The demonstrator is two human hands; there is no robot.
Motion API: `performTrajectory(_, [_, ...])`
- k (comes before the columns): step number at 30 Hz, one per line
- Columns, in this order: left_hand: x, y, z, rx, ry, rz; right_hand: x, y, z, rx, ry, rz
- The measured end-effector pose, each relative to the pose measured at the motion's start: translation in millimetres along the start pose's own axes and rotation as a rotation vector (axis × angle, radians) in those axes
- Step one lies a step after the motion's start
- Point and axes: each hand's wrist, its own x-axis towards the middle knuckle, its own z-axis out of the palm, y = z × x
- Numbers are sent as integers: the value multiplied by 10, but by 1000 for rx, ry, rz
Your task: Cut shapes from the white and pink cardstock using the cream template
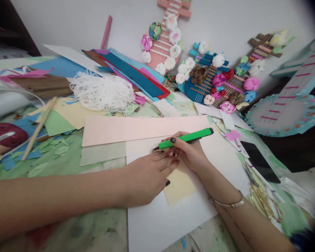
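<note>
My left hand (pixel 147 178) lies flat with fingers stretched over a small cream piece of paper (pixel 182 183), which rests on a large white sheet (pixel 152 224). In my right hand (pixel 190 150) is a green utility knife (pixel 186 138) with a black end, held at a slant. Its dark tip points left, just above the fingers of my left hand; the blade is too small to make out clearly. Right behind both hands stretches a long pale pink strip (pixel 141 128). A grey-green piece of paper (pixel 102 154) lies partly under that strip.
White string (pixel 102 92) is heaped at the back left, near coloured sheets (pixel 136 75). Decorated paper guitars (pixel 161 52) lean on the wall. Gold-handled scissors (pixel 264 201) and a black phone (pixel 259 161) lie to the right. A wooden stick (pixel 39 127) and paper scraps lie left.
</note>
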Motion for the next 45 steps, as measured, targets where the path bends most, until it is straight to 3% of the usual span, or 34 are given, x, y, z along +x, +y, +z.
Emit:
performTrajectory(7, [12, 2, -18, 5, -43, -5, -19, 13, 0, -24, 6, -8])
performTrajectory(22, [-8, -16, 20, -2, 14, 3, -6, -7, -1, -24, 83, -1])
performTrajectory(45, [10, -14, 4, -39, 25, 7, 8, -62, -85, -36, 68, -4])
